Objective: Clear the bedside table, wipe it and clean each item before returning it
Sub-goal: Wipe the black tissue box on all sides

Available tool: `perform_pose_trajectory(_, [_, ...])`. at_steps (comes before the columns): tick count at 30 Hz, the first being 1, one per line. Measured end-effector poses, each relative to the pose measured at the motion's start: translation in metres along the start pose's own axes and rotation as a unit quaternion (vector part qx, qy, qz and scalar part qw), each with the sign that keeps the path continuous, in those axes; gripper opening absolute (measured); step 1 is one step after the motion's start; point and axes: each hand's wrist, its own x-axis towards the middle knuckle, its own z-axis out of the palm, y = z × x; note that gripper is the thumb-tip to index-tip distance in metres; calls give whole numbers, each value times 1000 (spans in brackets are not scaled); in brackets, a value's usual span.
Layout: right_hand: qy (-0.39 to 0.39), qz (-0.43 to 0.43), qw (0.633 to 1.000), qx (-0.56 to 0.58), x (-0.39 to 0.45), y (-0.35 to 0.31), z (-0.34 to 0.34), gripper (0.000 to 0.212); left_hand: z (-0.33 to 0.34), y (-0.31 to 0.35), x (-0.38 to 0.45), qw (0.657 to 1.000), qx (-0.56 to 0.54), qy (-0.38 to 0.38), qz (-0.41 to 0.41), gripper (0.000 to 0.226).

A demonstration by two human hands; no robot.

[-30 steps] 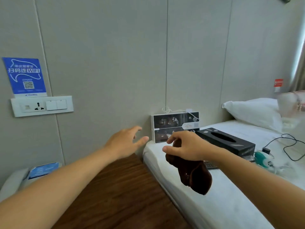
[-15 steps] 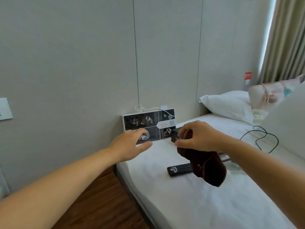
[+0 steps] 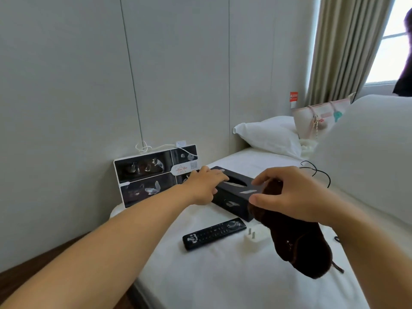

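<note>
On the white bed (image 3: 200, 275) lies a black tissue box (image 3: 231, 202). My left hand (image 3: 205, 184) reaches across and rests its fingers on the top of the box's left end. My right hand (image 3: 289, 194) hovers just right of the box and pinches a dark brown cloth (image 3: 301, 246), which hangs down over the sheet. A black remote (image 3: 214, 234) and a white plug adapter (image 3: 255, 237) lie on the sheet in front of the box. A strip of the brown wooden bedside table (image 3: 13, 277) shows at the lower left.
A framed photo card (image 3: 145, 177) with a white cord leans against the wall behind the box. A pillow (image 3: 267, 134), a pale handbag (image 3: 318, 117), a black cable (image 3: 316, 172) and a bulky duvet (image 3: 367, 152) fill the right side. Curtains (image 3: 343, 45) hang by the window.
My view swung right, from the table to the bed. My left hand moved forward from near the photo card onto the tissue box. My right hand still holds the cloth.
</note>
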Motion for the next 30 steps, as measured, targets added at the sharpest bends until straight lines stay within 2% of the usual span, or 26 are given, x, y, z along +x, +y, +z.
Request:
perform_pose_trajectory(6, [2, -4, 1000, 18, -4, 20, 14, 32, 12, -7, 32, 998, -21, -54, -9, 54])
perform_pose_trajectory(8, [1, -3, 1000, 26, -4, 24, 17, 34, 15, -11, 40, 999, -18, -41, 7, 49])
perform_pose_trajectory(13, [17, -12, 999, 31, -5, 25, 17, 31, 1, -7, 36, 994, 89, -15, 67, 45])
perform_pose_trajectory(16, [38, -17, 998, 36, -8, 21, 17, 28, -19, -11, 13, 994, 99, -3, 51, 41])
perform_pose_trajectory(21, [116, -37, 991, 49, -14, -1, 16, 32, -63, -17, -67, 999, 3, 45, 0, 36])
perform_pose_trajectory(24, [159, -68, 980, 99, -26, -33, 24, 25, -87, -22, -141, 996, -57, 47, -48, 36])
perform_pose_trajectory(26, [151, -109, 974, 127, -37, -67, 36, 21, -98, -27, -202, 992, -88, 37, -86, 34])
perform_pose_trajectory(30, [80, -193, 964, 166, -61, -137, 72, 17, -102, -28, -332, 963, -204, 13, -177, 43])
